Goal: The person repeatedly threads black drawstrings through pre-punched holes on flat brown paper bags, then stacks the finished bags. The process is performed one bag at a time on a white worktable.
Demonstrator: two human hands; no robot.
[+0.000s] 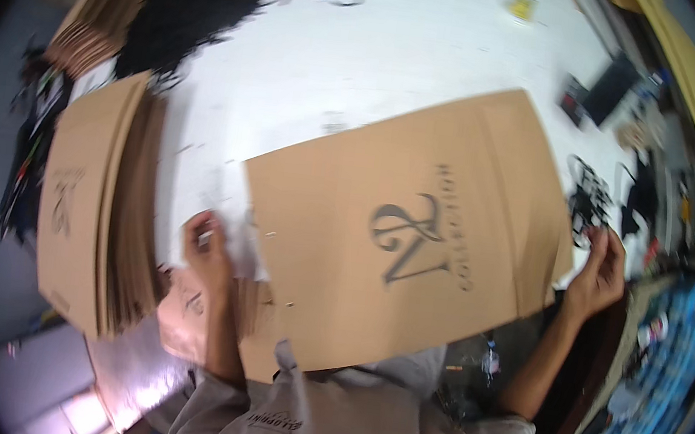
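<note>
A flat brown paper bag (347, 217) with a dark printed emblem lies tilted in front of me, its near edge against my shirt. Two small light spots, like holes, show near its left end. My left hand (208, 248) is beside that end, apart from the bag, thumb and fingers curled together; whatever they pinch is too small to name. At the bag's right end is my right hand (600, 276), fingertips pressed together next to several black cords (590, 193). I cannot make out whether a cord is between them.
A stack of brown paper bags (80, 195) stands on the left, with another stack (110, 6) behind it. A heap of black cords (208, 8) covers the far left of the white table (384, 50). Far right are a dark box (613, 87) and a yellow item (521, 5).
</note>
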